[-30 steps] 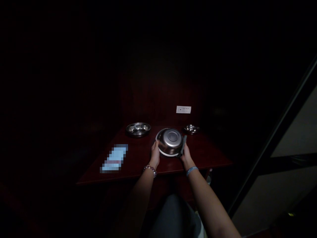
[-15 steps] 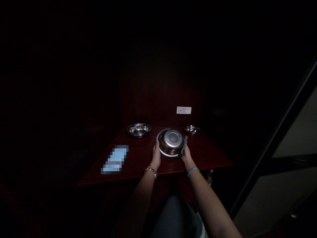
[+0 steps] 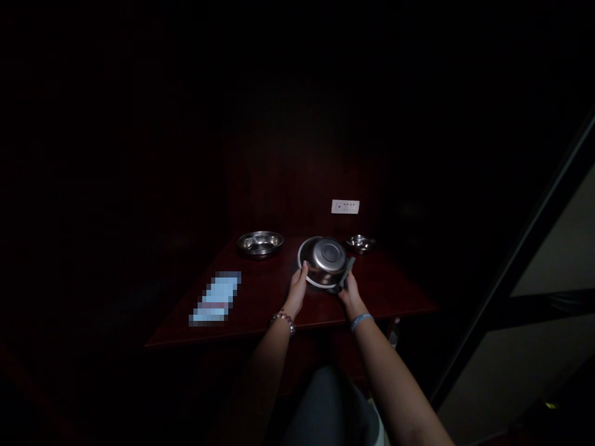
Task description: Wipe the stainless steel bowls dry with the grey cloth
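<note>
A shiny stainless steel bowl (image 3: 323, 266) is held tilted above the table, its base up and its pale rim towards the lower left. My left hand (image 3: 297, 292) grips that rim from the left, the thumb on the outer wall. On the opposite side, my right hand (image 3: 352, 294) has a grey cloth (image 3: 346, 275) in its grasp, pressed against the bowl. The fingers under the bowl are hidden.
On the dark red table (image 3: 260, 300), a wide metal dish (image 3: 260, 249) stands back left and a smaller metal bowl (image 3: 360, 248) back right. A blurred-out phone-like rectangle (image 3: 216, 300) lies front left. A white socket plate (image 3: 345, 207) is on the back wall.
The bowl has shifted slightly right and tilted a little more, its rim showing more on the left. My left hand has moved slightly right with it; the cloth remains in my right hand.
</note>
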### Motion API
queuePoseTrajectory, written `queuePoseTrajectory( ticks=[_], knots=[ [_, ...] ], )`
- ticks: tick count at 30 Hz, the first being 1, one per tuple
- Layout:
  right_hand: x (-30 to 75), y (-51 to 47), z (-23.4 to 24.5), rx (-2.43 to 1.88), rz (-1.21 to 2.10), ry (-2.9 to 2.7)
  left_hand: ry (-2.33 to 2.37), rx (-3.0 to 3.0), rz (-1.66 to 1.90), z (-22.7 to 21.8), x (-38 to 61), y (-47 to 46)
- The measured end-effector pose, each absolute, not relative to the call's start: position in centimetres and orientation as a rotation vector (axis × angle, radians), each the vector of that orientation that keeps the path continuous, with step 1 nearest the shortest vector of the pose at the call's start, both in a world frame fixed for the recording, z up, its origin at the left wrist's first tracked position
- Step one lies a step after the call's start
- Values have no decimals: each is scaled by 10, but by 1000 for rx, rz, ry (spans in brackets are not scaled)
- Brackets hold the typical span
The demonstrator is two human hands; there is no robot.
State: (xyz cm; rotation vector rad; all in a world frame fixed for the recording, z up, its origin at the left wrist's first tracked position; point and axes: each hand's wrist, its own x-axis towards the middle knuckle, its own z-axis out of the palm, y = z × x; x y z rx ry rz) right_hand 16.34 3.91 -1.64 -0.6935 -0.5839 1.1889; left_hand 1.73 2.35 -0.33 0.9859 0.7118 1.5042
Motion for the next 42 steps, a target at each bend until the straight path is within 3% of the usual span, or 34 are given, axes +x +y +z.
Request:
queuePoseTrajectory(
  ticks=[15,28,42],
  knots=[
    [157,36,-17,-713,1153,-631,728,623,1685,-6,11,38],
    [173,54,-32,-693,1125,-552,681,979,1495,0,18,21],
    [164,45,-24,-654,1180,-550,694,944,1584,-7,19,30]
  ],
)
